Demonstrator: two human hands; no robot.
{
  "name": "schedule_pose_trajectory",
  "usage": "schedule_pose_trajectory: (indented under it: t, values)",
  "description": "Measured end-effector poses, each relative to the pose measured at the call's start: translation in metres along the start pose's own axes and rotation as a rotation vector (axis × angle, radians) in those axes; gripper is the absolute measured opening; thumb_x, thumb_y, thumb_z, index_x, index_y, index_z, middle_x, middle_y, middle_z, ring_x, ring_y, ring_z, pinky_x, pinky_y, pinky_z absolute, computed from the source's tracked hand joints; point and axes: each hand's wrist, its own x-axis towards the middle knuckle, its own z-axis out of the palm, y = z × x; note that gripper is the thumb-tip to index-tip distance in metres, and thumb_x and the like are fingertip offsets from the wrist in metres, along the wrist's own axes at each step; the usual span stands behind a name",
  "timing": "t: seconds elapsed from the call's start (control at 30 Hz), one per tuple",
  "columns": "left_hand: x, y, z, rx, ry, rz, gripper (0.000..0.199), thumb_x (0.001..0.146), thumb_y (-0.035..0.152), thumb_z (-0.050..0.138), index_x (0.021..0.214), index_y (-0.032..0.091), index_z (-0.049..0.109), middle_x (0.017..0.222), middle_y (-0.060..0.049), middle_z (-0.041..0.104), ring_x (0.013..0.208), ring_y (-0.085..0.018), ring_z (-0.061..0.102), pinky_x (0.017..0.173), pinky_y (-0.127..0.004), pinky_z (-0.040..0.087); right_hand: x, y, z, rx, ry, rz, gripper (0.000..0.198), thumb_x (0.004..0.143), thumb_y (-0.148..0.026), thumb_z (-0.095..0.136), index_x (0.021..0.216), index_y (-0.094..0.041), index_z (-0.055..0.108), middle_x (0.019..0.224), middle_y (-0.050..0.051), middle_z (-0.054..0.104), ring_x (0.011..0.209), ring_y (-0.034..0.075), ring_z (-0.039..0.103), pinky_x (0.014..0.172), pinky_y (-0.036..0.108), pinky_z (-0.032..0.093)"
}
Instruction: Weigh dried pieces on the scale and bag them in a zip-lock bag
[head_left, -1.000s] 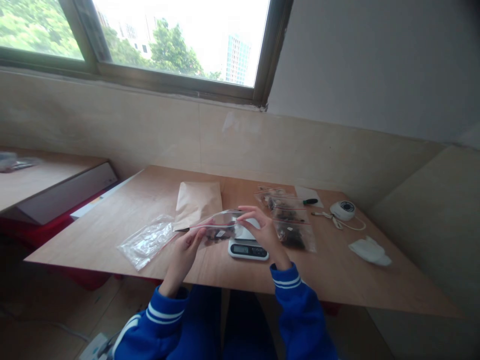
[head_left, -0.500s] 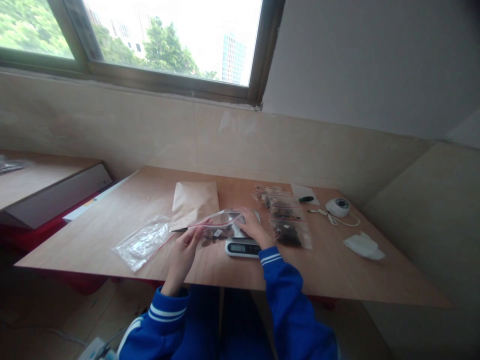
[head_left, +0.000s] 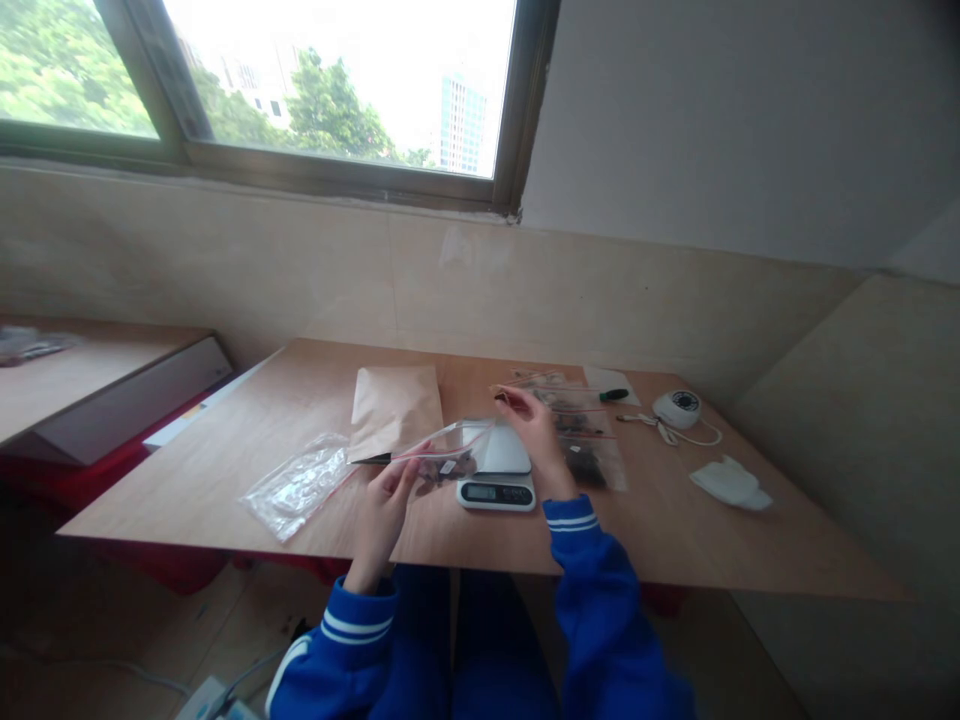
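Observation:
My left hand (head_left: 388, 502) grips the edge of a clear zip bag (head_left: 466, 440) with a red seal line. Dark brown pieces and a small white label lie in the bag, which hangs partly over a white digital scale (head_left: 496, 492). My right hand (head_left: 531, 425) is raised above the scale's plate, thumb and fingers pinched on a small brown piece (head_left: 498, 393). What kind of piece it is, I cannot make out. The numbers on the scale's display are too blurred to read.
A brown paper bag (head_left: 397, 405) and an unfilled-looking clear plastic bag (head_left: 296, 488) lie to the left. Several filled zip bags (head_left: 611, 460) are at right, beside a green-handled tool (head_left: 613, 395), a white dome camera (head_left: 677, 408) with its cable and a crumpled white tissue (head_left: 729, 484).
My right hand has moved up and away from the zip bag's mouth, and a small brown piece now shows at its fingertips. My left hand still holds the bag.

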Motion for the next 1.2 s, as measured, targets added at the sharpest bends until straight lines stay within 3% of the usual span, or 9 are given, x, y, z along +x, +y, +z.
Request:
schedule_pose_trajectory:
  t: [0.2,0.3,0.43,0.57,0.7,0.8,0.9,1.07,1.2]
  values:
    - [0.004,0.009,0.010,-0.024,0.018,0.016,0.040,0.083,0.048,0.057,0.104,0.017,0.071,0.117,-0.008,0.069,0.115,-0.027,0.059,0.099,-0.038,0.044,0.000,-0.067,0.003,-0.136,-0.459,-0.176,0.025,0.083,-0.029,0.064,0.107,-0.027,0.070,0.108,0.003,0.071,0.101,0.020,0.064,0.093,0.037,0.049]
    - [0.004,0.014,0.013,-0.041,0.002,0.018,0.037,0.082,0.049,0.058,0.098,0.018,0.072,0.119,-0.009,0.068,0.116,-0.028,0.059,0.098,-0.038,0.045,-0.002,-0.076,0.004,-0.201,-0.498,-0.249,0.027,0.080,-0.023,0.066,0.106,-0.027,0.071,0.108,0.003,0.071,0.109,0.022,0.061,0.100,0.041,0.044]
    - [0.002,0.014,0.014,-0.070,-0.028,0.002,0.037,0.083,0.049,0.057,0.098,0.018,0.072,0.122,-0.009,0.066,0.114,-0.027,0.060,0.098,-0.037,0.045,-0.007,-0.070,-0.001,-0.135,-0.516,-0.181,0.036,0.079,-0.027,0.069,0.114,-0.026,0.066,0.116,0.004,0.067,0.113,0.022,0.059,0.100,0.040,0.044]
    - [0.002,0.004,0.016,-0.117,-0.063,-0.011,0.039,0.083,0.049,0.058,0.098,0.017,0.072,0.124,-0.011,0.065,0.113,-0.028,0.060,0.095,-0.038,0.048,-0.012,-0.063,-0.006,-0.107,-0.458,-0.053,0.041,0.074,-0.032,0.074,0.112,-0.023,0.062,0.117,0.005,0.065,0.111,0.021,0.060,0.098,0.038,0.045]
    - [0.002,-0.003,0.017,-0.175,-0.064,-0.027,0.044,0.082,0.051,0.058,0.106,0.015,0.069,0.120,-0.013,0.066,0.112,-0.028,0.061,0.097,-0.040,0.047,-0.011,-0.058,-0.007,-0.106,-0.429,-0.048,0.030,0.075,-0.040,0.072,0.098,-0.021,0.064,0.112,0.004,0.066,0.108,0.020,0.061,0.097,0.036,0.044]
    - [0.004,0.000,0.017,-0.266,-0.082,-0.046,0.048,0.082,0.052,0.057,0.110,0.013,0.067,0.120,-0.014,0.066,0.109,-0.028,0.063,0.095,-0.041,0.049,-0.012,-0.048,-0.007,-0.099,-0.310,-0.066,0.032,0.082,-0.047,0.062,0.104,-0.023,0.064,0.114,0.005,0.065,0.110,0.020,0.059,0.098,0.036,0.044]
    - [0.009,0.002,0.015,-0.305,-0.089,-0.057,0.050,0.081,0.054,0.058,0.109,0.013,0.066,0.113,-0.014,0.069,0.105,-0.028,0.065,0.091,-0.039,0.051,-0.026,-0.034,-0.003,0.021,-0.205,0.008,0.041,0.084,-0.052,0.057,0.111,-0.022,0.061,0.115,0.007,0.065,0.107,0.020,0.062,0.093,0.035,0.048]
    - [0.017,-0.012,0.013,-0.293,0.047,-0.100,0.043,0.076,0.053,0.064,0.093,0.014,0.067,0.086,-0.007,0.073,0.079,-0.022,0.069,0.070,-0.029,0.053,-0.066,-0.019,0.012,0.281,-0.047,0.194,0.037,0.081,-0.054,0.060,0.093,-0.019,0.064,0.084,0.005,0.073,0.075,0.019,0.069,0.071,0.032,0.055]
    - [0.016,-0.030,0.017,-0.339,0.122,-0.126,0.039,0.074,0.050,0.066,0.091,0.016,0.063,0.077,-0.003,0.068,0.066,-0.015,0.064,0.058,-0.023,0.049,-0.086,-0.009,0.026,0.350,0.112,0.302,0.034,0.077,-0.051,0.067,0.084,-0.018,0.066,0.074,0.004,0.072,0.069,0.020,0.068,0.069,0.032,0.055]
